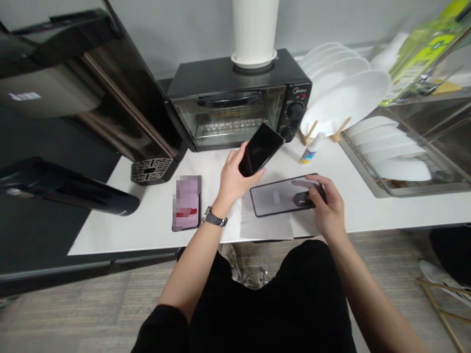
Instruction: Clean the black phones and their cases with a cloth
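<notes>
My left hand (pixel 235 174), with a watch on its wrist, grips a black smartphone (pixel 262 149) by its lower left side. The phone is tilted, its screen dark. My right hand (pixel 329 206) is closed on the right end of a longer smartphone (pixel 274 198), black-edged with a glossy grey face that mirrors the fingers. Beneath this phone, a thin grey sheet (pixel 267 226), cloth or paper, lies at the counter's front edge. A third phone (pixel 189 203) with a lit pinkish screen rests left of my left wrist.
Behind my hands stands a black toaster oven (pixel 235 108) with a white pot (pixel 255 29) on top. A small bottle (pixel 311 149), racked white plates (pixel 342 83) and a sink (pixel 382 189) are to the right. A dark flask (pixel 69 189) and a black machine (pixel 150 169) stand left.
</notes>
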The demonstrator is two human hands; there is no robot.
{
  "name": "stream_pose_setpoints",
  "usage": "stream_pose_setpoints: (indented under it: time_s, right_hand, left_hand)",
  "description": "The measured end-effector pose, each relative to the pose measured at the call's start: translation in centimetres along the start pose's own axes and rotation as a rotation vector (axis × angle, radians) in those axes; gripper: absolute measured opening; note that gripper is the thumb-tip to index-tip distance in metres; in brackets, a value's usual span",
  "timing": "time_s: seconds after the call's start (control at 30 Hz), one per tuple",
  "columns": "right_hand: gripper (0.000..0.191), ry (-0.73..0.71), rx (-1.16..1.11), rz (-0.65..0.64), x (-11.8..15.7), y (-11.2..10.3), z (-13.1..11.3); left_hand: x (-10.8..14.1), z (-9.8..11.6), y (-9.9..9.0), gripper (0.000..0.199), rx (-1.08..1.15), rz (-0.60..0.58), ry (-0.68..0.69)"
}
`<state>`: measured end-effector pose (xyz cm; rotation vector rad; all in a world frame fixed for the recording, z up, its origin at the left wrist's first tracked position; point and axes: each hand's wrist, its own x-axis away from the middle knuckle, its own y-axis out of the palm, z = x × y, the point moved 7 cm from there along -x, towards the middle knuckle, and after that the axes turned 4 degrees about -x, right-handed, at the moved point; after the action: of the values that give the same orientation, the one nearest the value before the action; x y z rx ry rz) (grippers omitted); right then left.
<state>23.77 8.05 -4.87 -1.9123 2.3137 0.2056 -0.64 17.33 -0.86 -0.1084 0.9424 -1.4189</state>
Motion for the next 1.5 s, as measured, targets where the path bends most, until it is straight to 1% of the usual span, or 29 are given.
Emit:
stream_pose_setpoints:
  time_s: [0.1,0.17,0.23,0.3,0.4,0.47,0.53,0.57,0.6,0.63,0.67,0.7,0.73,0.8,0.83,0.9,0.97,1.0,1.07,1.1,1.17,1.2,1.27,1.33,1.37,1.4,1.43,1.47,1.5]
  right_hand:
    - [0.037,0.078,-0.004,-0.092,0.9,-0.3,0.8]
    - [0.038,0.094,-0.003,-0.123,1.3,-0.3,1.0]
    - [0.040,0.095,0.003,-0.142,1.3,-0.1,1.0]
    - [0.043,0.081,0.023,-0.168,1.2,0.3,0.8]
    - [0.042,0.035,0.091,-0.214,1.0,0.9,0.0]
    - [0.041,0.011,0.125,-0.207,0.9,0.9,-0.6]
    - [0.044,0.016,0.114,-0.167,1.0,0.7,-0.8]
    - [0.046,0.029,0.095,-0.144,1.1,0.7,-0.9]
    - [0.048,0.044,0.072,-0.124,1.3,0.7,-0.9]
    - [0.052,0.061,0.048,-0.115,1.6,0.8,-0.9]
    - [0.056,0.078,0.024,-0.117,1.9,1.2,-0.8]
    - [0.062,0.093,0.003,-0.133,2.3,1.7,-0.8]
    - [0.068,0.105,-0.013,-0.162,2.6,2.4,-0.8]
    - [0.074,0.113,-0.012,-0.234,3.3,3.6,-0.8]
    - [0.070,0.098,0.012,-0.246,3.4,3.9,-0.8]
    - [0.054,0.018,0.159,-0.196,3.2,3.7,-1.0]
    - [0.046,-0.127,0.443,-0.108,2.6,3.2,-1.5]
    - [0.044,-0.210,0.594,-0.098,2.4,3.2,-1.7]
    - [0.035,-0.341,0.810,-0.152,2.1,3.5,-1.8]
    - [0.030,-0.375,0.855,-0.194,2.0,3.5,-1.8]
    - [0.023,-0.350,0.835,-0.239,1.8,2.5,-1.8]
    - [0.023,-0.286,0.783,-0.233,1.7,1.4,-1.8]
    - [0.024,-0.136,0.604,-0.142,1.7,-1.5,-2.2]
    - [0.026,-0.063,0.413,0.036,2.0,-4.4,-3.4]
    - [0.027,-0.081,0.350,0.124,2.3,-5.3,-4.3]
    - [0.026,-0.124,0.322,0.180,2.6,-5.6,-5.3]
    - [0.025,-0.168,0.336,0.178,2.8,-5.1,-6.1]
    - [0.024,-0.200,0.393,0.105,2.9,-3.9,-6.6]
    - [0.023,-0.225,0.480,-0.011,3.0,-2.2,-6.7]
  left_hand:
    - [0.4,0.1,1.8,0.082,-0.214,-0.182,0.016]
    - [0.6,0.0,3.1,0.077,-0.276,-0.256,0.076]
    - [0.5,-0.6,4.1,0.073,-0.278,-0.292,0.124]
    - [0.2,-1.4,4.9,0.073,-0.271,-0.313,0.137]
    - [-0.3,-1.7,5.0,0.073,-0.276,-0.336,0.145]
    - [-0.2,-0.5,3.8,0.065,-0.255,-0.294,0.155]
    - [0.8,1.6,1.8,0.055,-0.189,-0.225,0.159]
    - [1.8,2.9,0.9,0.054,-0.136,-0.231,0.166]
    - [3.2,4.3,0.4,0.061,-0.086,-0.296,0.188]
    - [4.8,5.5,0.1,0.077,-0.064,-0.373,0.203]
    - [6.4,6.3,-0.3,0.094,-0.085,-0.421,0.208]
    - [7.8,6.8,-0.8,0.103,-0.134,-0.439,0.211]
    - [9.2,6.9,-1.2,0.099,-0.189,-0.435,0.203]
    - [11.3,6.0,-2.0,0.086,-0.296,-0.434,0.133]
    - [12.0,5.3,-2.4,0.085,-0.325,-0.425,0.108]
    - [13.1,4.0,-3.5,0.085,-0.358,-0.373,0.061]
    - [13.8,2.7,-4.6,0.087,-0.386,-0.316,0.013]
    - [14.1,2.3,-5.1,0.089,-0.393,-0.300,-0.004]
    - [14.6,1.7,-5.6,0.089,-0.396,-0.291,-0.023]
    - [14.7,1.5,-5.7,0.088,-0.394,-0.290,-0.027]
    - [14.9,1.3,-5.8,0.087,-0.391,-0.285,-0.030]
    - [14.8,1.3,-5.7,0.088,-0.389,-0.285,-0.032]
    - [14.4,1.4,-5.3,0.090,-0.384,-0.297,-0.033]
    - [13.7,1.9,-4.4,0.094,-0.375,-0.323,-0.019]
    - [13.3,2.2,-3.7,0.096,-0.366,-0.339,-0.004]
    - [12.8,2.6,-2.9,0.099,-0.354,-0.353,0.016]
    - [12.3,3.0,-2.1,0.101,-0.338,-0.368,0.039]
    - [11.8,3.5,-1.3,0.104,-0.318,-0.382,0.067]
    - [11.4,3.8,-0.6,0.107,-0.298,-0.394,0.092]
